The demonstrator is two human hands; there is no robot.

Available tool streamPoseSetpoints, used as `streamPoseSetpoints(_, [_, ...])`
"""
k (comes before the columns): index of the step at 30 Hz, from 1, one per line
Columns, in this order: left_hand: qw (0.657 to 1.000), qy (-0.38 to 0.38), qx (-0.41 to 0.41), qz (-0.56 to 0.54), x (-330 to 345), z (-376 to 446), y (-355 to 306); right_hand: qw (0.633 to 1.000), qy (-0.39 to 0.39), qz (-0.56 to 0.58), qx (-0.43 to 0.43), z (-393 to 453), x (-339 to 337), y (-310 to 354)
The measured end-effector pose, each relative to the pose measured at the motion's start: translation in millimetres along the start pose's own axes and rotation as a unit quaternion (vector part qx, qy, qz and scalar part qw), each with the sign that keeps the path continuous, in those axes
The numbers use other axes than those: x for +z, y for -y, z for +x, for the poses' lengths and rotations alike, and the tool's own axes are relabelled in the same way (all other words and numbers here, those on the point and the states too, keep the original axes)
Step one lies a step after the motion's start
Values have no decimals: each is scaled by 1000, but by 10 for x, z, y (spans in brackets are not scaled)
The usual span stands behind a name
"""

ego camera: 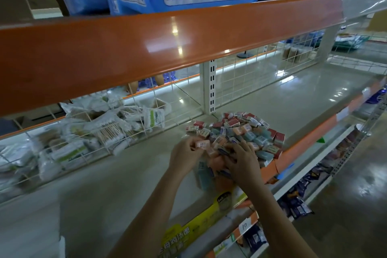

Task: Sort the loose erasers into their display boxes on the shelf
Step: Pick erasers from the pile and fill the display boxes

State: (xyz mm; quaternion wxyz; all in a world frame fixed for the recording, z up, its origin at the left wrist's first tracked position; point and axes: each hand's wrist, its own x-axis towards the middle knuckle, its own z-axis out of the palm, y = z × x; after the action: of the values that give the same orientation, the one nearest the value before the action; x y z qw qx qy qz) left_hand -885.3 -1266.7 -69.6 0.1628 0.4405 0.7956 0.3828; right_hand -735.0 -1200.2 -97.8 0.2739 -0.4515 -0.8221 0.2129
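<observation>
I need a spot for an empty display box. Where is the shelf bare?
Bare shelf runs right of the eraser pile to the wire back, and left of the hands toward the cotton-swab packs. It is crowded around the pile, where both hands work.

We see a pale grey shelf [293, 98] with a white wire grid along its back edge and an orange strip along its front edge. On it, toward the front edge, lies a heap of loose erasers [236, 132] in red, orange and teal wrappers, with red boxes [279, 138] at the heap's right side. A yellow box [201, 224] sits at the front edge, nearer us, and white packets [100, 130] are piled behind the grid on the left.
</observation>
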Motion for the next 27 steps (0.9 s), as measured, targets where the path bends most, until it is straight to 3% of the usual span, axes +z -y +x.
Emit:
streamPoseSetpoints(8, [963,-9,-58,-264,-630,-545,144,986,4,143,-87,-248,-10,437])
streamPoseSetpoints(15, [950,-79,-82,-291,-1159,-1044,402,961,31,223,-162,-501,81,1049])
streamPoseSetpoints(22, [950,-207,-108,-207,-1846,-1567,717,928,101,274,-231,-837,318,1819])
streamPoseSetpoints(27, [932,-253,-140,-220,-2288,-1966,989,905,169,280,-271,-1120,539,2274])
